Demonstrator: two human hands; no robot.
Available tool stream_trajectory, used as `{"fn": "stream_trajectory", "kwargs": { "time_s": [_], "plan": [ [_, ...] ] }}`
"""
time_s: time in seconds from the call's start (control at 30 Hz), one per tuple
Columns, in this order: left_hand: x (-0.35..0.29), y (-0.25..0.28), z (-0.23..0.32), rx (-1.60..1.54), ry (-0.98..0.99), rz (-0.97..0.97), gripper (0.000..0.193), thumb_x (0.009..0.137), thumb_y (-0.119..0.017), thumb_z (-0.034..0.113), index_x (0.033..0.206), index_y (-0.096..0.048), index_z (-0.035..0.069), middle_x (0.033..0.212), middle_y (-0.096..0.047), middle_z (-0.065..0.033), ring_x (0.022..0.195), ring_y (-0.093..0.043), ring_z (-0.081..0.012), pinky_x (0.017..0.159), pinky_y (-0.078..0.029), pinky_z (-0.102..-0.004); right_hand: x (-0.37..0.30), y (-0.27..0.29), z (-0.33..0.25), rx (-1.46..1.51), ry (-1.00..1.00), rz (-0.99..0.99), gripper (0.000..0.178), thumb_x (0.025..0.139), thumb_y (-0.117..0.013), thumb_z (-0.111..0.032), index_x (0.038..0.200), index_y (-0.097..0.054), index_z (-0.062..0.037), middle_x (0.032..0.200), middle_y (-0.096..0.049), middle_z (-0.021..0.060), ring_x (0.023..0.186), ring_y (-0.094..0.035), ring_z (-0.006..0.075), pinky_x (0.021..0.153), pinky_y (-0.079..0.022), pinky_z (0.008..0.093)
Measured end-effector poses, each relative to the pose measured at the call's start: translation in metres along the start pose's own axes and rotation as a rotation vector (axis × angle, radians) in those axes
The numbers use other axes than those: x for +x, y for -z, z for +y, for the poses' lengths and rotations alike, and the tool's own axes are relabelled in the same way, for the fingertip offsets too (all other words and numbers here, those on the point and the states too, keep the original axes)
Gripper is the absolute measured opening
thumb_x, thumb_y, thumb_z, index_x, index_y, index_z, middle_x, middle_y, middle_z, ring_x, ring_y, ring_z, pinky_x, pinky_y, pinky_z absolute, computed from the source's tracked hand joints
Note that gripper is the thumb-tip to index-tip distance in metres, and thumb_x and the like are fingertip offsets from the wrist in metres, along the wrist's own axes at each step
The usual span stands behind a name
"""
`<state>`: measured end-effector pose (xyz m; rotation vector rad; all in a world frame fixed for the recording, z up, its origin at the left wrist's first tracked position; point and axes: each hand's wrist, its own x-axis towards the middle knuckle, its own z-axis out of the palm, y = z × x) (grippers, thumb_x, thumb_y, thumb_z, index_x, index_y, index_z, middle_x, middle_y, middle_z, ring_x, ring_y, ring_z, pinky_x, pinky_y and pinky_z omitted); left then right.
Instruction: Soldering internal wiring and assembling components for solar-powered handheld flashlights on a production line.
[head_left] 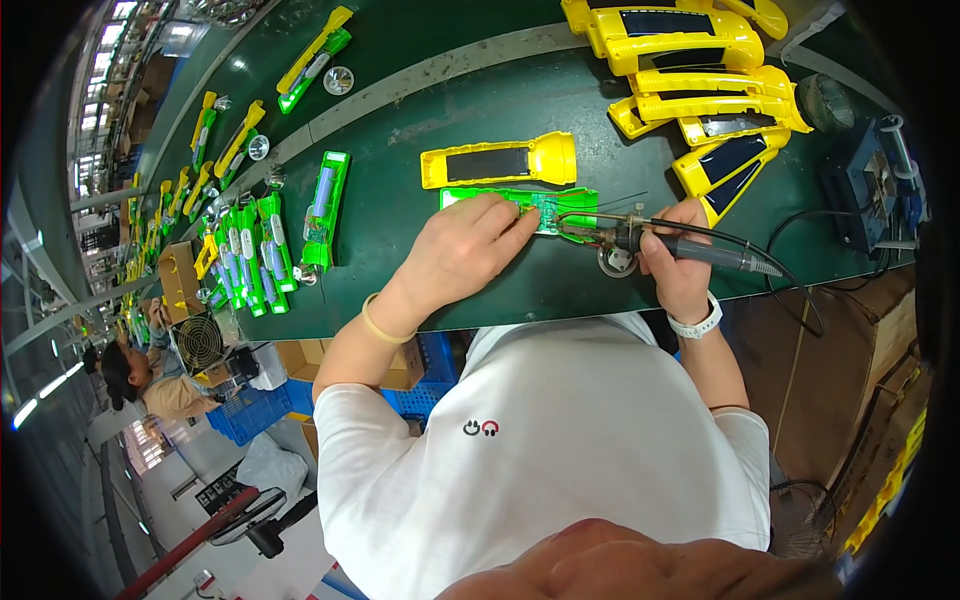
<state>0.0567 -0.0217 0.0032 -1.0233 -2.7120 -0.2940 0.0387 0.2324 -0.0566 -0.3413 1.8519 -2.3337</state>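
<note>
A green flashlight housing (465,194) lies on the bench in front of me, with a small circuit board (547,212) inside. My left hand (468,245) rests over its left part, thumb and fingers closed together by the board; what they pinch is hidden. In my right hand (680,262) is a soldering iron (705,252) with a dark handle, its tip pointing left to the board. A thin feed tube (680,225) runs along the iron. Just beyond the housing lies a yellow flashlight shell (500,162) with a dark solar panel. A round reflector (617,262) sits under the iron.
Yellow shells (700,100) are piled at the far right. The blue soldering station (855,190) stands right, its black cable (800,212) looping over the bench. Green housings with batteries (250,255) crowd the left. A person (150,375) sits farther left, near a fan (200,342).
</note>
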Motion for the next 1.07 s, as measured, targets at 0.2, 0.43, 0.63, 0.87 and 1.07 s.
{"fn": "stream_trajectory", "kwargs": {
  "time_s": [0.2,0.43,0.63,0.87,1.07],
  "plan": [
    [-0.002,0.005,0.0,0.009,-0.024,-0.015,0.03,0.067,-0.06,0.006,0.097,-0.066,0.008,0.082,-0.056,-0.0042,0.074,-0.057,-0.0166,0.058,-0.049,-0.027,-0.001,-0.002,0.002,-0.047,-0.022,-0.042,0.023,0.081,-0.063,-0.006,0.088,-0.041,-0.0038,0.074,-0.051,0.003,0.063,-0.046,0.0054,0.057,-0.039,0.0207],
    [-0.005,0.003,0.0,0.018,-0.046,0.014,0.029,0.068,-0.06,0.007,0.096,-0.066,0.009,0.083,-0.057,-0.0038,0.074,-0.058,-0.0162,0.057,-0.049,-0.0262,0.0,-0.007,-0.011,0.257,-0.069,0.105,0.021,0.084,-0.059,-0.009,0.092,-0.04,-0.0054,0.074,-0.048,0.0034,0.056,-0.047,0.008,0.049,-0.041,0.0227],
    [-0.006,0.007,0.0,0.022,-0.046,0.001,0.027,0.068,-0.061,0.008,0.094,-0.066,0.009,0.083,-0.057,-0.0042,0.075,-0.058,-0.017,0.058,-0.049,-0.0268,0.009,-0.011,-0.006,0.387,0.1,0.28,0.023,0.09,-0.05,-0.018,0.107,-0.039,-0.0068,0.091,-0.052,0.0089,0.086,-0.053,0.019,0.085,-0.042,0.0379],
    [0.021,0.003,0.018,-0.226,0.133,0.214,0.029,0.068,-0.071,0.02,0.092,-0.063,0.006,0.083,-0.055,-0.0066,0.078,-0.053,-0.0253,0.068,-0.041,-0.0356,0.006,-0.041,-0.036,0.937,-0.121,0.147,0.03,0.095,-0.039,-0.032,0.109,-0.055,-0.0101,0.114,-0.057,0.0121,0.116,-0.047,0.0344,0.099,-0.032,0.0601],
    [0.028,-0.034,0.02,-0.31,0.331,0.266,0.02,0.07,-0.069,0.01,0.088,-0.061,0.006,0.082,-0.058,-0.0098,0.073,-0.052,-0.0276,0.066,-0.039,-0.0388,0.02,-0.035,-0.041,0.713,0.009,0.065,0.035,0.096,-0.036,-0.035,0.123,-0.04,-0.013,0.124,-0.05,0.0145,0.121,-0.043,0.034,0.098,-0.037,0.0562]
  ]
}}
